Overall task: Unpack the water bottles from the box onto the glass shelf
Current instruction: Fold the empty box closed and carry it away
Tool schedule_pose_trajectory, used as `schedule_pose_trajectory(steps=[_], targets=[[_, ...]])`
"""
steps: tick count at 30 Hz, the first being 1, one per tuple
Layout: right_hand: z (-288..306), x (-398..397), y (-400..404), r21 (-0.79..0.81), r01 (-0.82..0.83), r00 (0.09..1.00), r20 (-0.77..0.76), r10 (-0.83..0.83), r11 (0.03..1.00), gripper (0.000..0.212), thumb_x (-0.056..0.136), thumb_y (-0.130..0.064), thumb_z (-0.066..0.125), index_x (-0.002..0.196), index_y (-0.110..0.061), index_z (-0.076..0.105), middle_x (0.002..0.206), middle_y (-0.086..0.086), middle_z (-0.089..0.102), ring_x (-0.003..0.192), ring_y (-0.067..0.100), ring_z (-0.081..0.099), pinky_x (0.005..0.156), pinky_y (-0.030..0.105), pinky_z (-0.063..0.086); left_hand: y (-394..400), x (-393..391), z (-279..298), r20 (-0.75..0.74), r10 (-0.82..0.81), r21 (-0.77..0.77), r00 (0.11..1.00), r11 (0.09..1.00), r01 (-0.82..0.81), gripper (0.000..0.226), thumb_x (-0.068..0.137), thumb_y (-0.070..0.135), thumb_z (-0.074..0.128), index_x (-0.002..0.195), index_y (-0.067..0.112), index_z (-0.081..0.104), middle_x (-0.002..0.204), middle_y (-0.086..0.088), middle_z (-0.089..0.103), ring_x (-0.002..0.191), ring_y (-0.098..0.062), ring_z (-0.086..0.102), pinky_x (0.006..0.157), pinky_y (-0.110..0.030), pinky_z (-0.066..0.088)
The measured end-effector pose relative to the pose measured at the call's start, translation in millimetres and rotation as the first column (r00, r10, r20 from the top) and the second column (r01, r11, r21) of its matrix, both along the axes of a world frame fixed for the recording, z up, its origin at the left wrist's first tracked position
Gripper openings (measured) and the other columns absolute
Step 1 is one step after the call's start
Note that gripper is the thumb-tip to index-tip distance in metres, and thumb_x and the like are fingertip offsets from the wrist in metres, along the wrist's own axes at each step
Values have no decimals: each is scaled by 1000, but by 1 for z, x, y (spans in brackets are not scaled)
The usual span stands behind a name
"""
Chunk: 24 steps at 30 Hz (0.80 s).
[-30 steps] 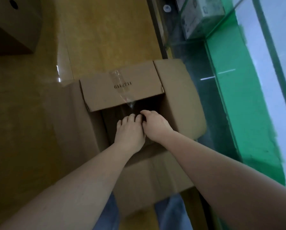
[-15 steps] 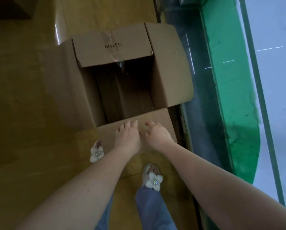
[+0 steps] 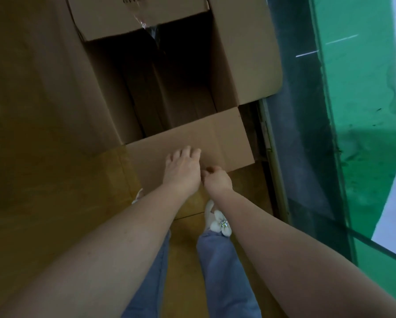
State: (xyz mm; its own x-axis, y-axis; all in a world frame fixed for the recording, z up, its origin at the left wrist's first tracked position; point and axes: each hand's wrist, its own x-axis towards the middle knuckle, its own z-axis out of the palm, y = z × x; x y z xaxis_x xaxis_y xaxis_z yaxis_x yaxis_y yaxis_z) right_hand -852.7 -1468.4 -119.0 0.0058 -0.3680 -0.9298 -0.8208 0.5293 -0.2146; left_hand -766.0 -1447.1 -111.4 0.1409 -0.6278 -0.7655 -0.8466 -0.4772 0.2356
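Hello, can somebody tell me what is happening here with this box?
A person stands over an open cardboard box on the floor, beside a glass shelf. The left hand rests on the near flap; the right hand is curled at that flap's edge, but whether it grips the flap is unclear. The inside of the box is dark, and no water bottles are visible in it or on the shelf.

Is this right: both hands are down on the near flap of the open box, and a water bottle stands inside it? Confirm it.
Not quite. The head view shows the left hand and right hand at the near flap of the open box, but no water bottle shows inside: only bare cardboard is visible.
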Motion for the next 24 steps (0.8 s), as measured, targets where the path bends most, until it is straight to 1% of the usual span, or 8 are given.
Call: schedule_pose_trajectory(steps=[3,6,9,11,14,18,22,24], targets=[[-7,5,5,33,209,975,-88,-206,977,47,99,-20,41,141,0,33,137,16,49,125,30,48,97,30,40,4,0,-2,-5,-34,0,999,999,34,55,95,11,38,148,19,23,155,-9,19,142,-29,17,117,-45,12],[-11,9,10,78,473,874,-168,-456,878,49,98,-22,45,138,3,33,134,19,51,120,31,52,99,37,46,8,0,-2,-15,-65,-2,998,998,65,58,95,8,41,148,19,22,156,-9,17,143,-29,14,119,-45,11],[-12,13,11,157,659,751,-109,-651,735,45,97,-21,45,136,1,41,136,20,50,123,34,51,100,41,43,11,-1,1,-14,-111,-17,994,994,110,63,93,6,47,149,20,21,156,-9,15,144,-29,12,119,-45,9],[-10,13,11,181,718,692,-81,-717,672,39,98,-19,43,132,0,46,132,20,53,112,31,57,98,40,45,12,-1,2,-13,-138,-27,990,990,137,65,92,6,50,148,20,21,156,-9,15,145,-29,11,119,-45,8],[-1,14,12,108,770,638,-108,-762,629,33,98,-17,42,122,2,54,104,15,61,92,25,57,89,36,50,12,1,5,-19,-155,-40,988,987,154,61,94,11,49,148,20,23,156,-9,15,144,-29,13,119,-45,10],[16,20,17,-29,739,668,-89,-739,673,39,97,-22,42,128,-1,49,118,15,61,108,29,59,98,43,48,7,9,21,-41,-113,-74,993,991,110,44,102,29,30,145,22,29,155,-6,21,141,-27,22,117,-44,14],[43,38,11,-181,680,728,49,-684,711,19,96,-23,42,84,-14,54,91,7,63,95,26,60,94,47,48,-6,25,41,-29,-118,-152,993,982,112,44,102,36,23,142,23,36,150,-2,32,138,-22,29,116,-42,18],[57,54,2,-228,655,754,130,-644,721,22,96,-28,41,79,-19,52,87,6,63,93,26,60,92,49,47,-17,38,51,-11,-104,-206,995,974,100,43,103,35,21,140,24,39,147,1,37,136,-19,33,116,-41,19]])
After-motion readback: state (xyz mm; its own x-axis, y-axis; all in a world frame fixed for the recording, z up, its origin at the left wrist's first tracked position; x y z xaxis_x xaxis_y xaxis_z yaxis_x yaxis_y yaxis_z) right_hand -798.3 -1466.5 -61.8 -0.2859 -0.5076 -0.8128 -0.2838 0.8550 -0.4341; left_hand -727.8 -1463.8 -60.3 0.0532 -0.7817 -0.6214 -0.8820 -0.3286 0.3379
